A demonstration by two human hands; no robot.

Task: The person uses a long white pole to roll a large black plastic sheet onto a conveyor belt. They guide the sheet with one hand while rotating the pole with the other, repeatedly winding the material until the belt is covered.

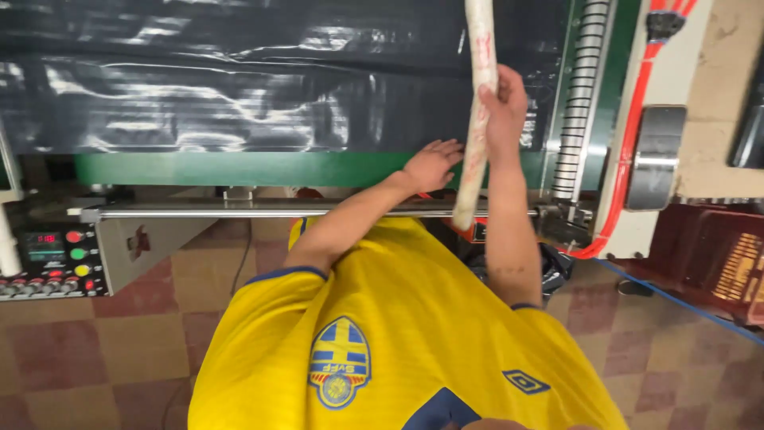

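- A control panel point(49, 259) with red and green buttons is sitting at the far left, beside a checked floor point(119, 342); nobody is touching it
- A black plastic film point(239, 95) is lying stretched and wrinkled across the machine, above a green frame point(239, 169) and a metal rod point(239, 212)
- The left hand point(434, 163) is resting open, fingers spread flat on the lower edge of the film, grasping nothing
- The white tube point(480, 119) is standing nearly upright in front of the film; its lower end is hanging near the rod, so it is seemingly not seated on the machine yet
- The right hand point(503, 111) is clenching around the tube's middle
- A ribbed hose point(582, 95), red cables point(629, 159) and a red crate point(716, 255) are sitting at the right
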